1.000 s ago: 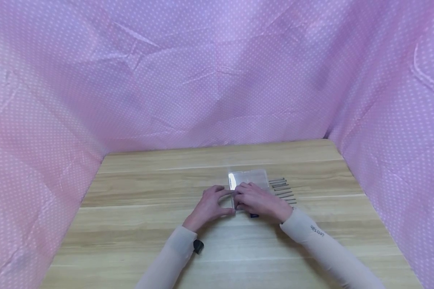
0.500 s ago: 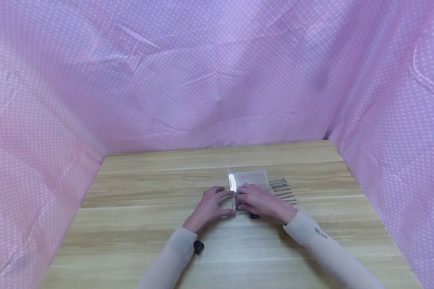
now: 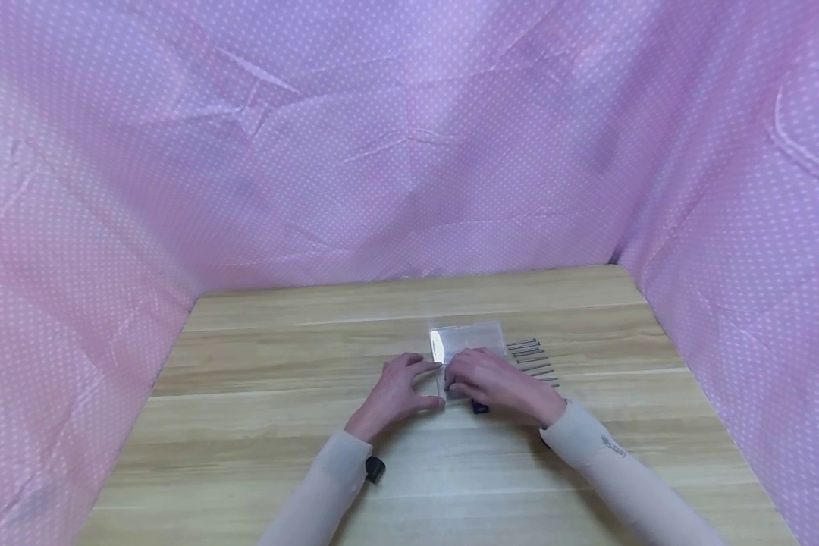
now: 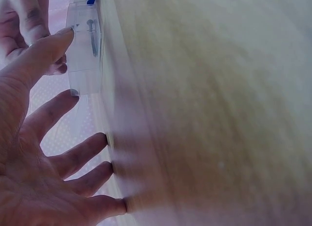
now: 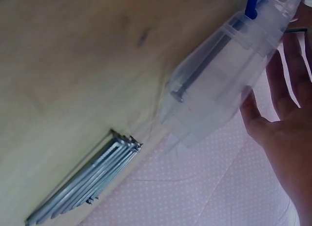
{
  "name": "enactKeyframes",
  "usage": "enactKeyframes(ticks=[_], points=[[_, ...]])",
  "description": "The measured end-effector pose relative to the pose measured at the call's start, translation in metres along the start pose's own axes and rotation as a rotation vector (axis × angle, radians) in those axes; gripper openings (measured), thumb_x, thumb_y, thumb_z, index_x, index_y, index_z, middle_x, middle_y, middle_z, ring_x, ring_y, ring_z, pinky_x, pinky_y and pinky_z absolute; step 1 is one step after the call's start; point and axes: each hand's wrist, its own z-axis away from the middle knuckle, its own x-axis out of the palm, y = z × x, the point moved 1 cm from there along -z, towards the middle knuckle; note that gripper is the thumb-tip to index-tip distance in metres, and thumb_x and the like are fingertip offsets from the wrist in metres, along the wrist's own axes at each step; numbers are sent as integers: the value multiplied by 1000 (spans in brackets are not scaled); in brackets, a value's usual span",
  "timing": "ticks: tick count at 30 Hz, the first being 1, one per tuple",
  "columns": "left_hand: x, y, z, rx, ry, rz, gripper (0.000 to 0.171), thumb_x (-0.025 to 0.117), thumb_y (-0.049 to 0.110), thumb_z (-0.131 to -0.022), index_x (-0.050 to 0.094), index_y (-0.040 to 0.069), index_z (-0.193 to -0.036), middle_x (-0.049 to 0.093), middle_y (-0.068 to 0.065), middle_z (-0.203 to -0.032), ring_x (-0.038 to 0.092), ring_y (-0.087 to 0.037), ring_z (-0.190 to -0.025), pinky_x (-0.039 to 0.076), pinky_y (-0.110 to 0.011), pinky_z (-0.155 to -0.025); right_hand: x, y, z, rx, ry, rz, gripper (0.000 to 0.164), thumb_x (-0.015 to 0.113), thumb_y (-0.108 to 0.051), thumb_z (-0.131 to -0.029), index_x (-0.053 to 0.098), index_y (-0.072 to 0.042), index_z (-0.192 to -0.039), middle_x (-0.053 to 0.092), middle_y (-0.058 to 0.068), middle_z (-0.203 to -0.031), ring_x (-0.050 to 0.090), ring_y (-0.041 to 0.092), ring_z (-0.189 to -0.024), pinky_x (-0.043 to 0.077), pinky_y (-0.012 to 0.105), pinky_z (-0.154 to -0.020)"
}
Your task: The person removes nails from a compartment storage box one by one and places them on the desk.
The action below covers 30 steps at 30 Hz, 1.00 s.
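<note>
A clear plastic case [image 3: 467,339] lies with its lid laid back, a dark blue clasp [image 3: 480,407] at its front. A nail [image 5: 202,65] shows through its wall in the right wrist view. My left hand [image 3: 399,390] is spread beside the case's left end, thumb and index fingertips touching it; the other fingers [image 4: 90,150] reach toward the tabletop. Over the case, my right hand [image 3: 487,379] has curled fingers, pinching a thin dark nail [image 5: 295,30] that is mostly hidden. Several loose nails [image 3: 535,369] lie in a row right of the case.
The wooden table [image 3: 280,455] has pink dotted cloth [image 3: 409,152] hanging behind it and at both sides. A black band piece [image 3: 375,469] sits at the left sleeve cuff.
My right hand shifts very slightly to the right and toward me over the case. The left hand stays at the case's left end; the row of nails is unmoved.
</note>
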Motion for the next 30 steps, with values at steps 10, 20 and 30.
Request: enactKeyframes(ticks=[10,20,30], points=[[-1,0,1,5,-1,-10,71,86,45,-82,62,19,-144,51,-18,-150,45,-38,-140,19,-63,-123,-8,-1,2,48,64,19,9,71,-14,-98,73,-11,-106,73,-2,-101,68,16,-100,51,47,-101],[-1,3,1,-19,-17,-10,71,85,46,-82,62,20,-144,49,-17,-151,43,-39,-141,18,-63,-124,-17,-1,15,85,114,23,8,72,-14,-97,72,-10,-104,71,-2,-98,66,17,-98,54,45,-98],[-1,4,1,-41,-21,-10,70,85,44,-82,62,21,-144,49,-17,-152,42,-39,-141,17,-61,-124,-25,2,28,136,154,21,8,74,-12,-95,72,-9,-102,72,-2,-97,67,19,-97,54,49,-96]])
